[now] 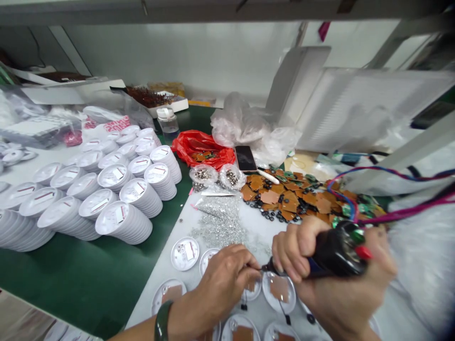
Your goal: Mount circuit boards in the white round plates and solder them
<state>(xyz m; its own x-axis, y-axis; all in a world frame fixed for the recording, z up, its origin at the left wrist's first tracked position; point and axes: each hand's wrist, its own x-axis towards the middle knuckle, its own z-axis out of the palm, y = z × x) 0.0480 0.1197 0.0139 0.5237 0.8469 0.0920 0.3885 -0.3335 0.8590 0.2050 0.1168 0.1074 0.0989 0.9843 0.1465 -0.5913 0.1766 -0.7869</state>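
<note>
My right hand (302, 251) is wrapped round a black electric screwdriver (337, 251), whose tip points left. Red and blue wires run from its back end. My left hand (227, 272) is closed in a pinch right at the driver's tip; whatever sits between the fingertips is too small to make out. Below both hands lie white round plastic covers (279, 291), several with a brown circuit board (243, 333) inside and short black leads. A pile of small silvery screws (222, 222) spreads just beyond my left hand.
Stacks of white round covers (124, 218) fill the left side. Brown boards with black parts (287, 196) are heaped behind my right hand. Further back are a red plastic bag (202, 147), two tubs of metal parts (232, 176), a phone (245, 158) and a jar (168, 123).
</note>
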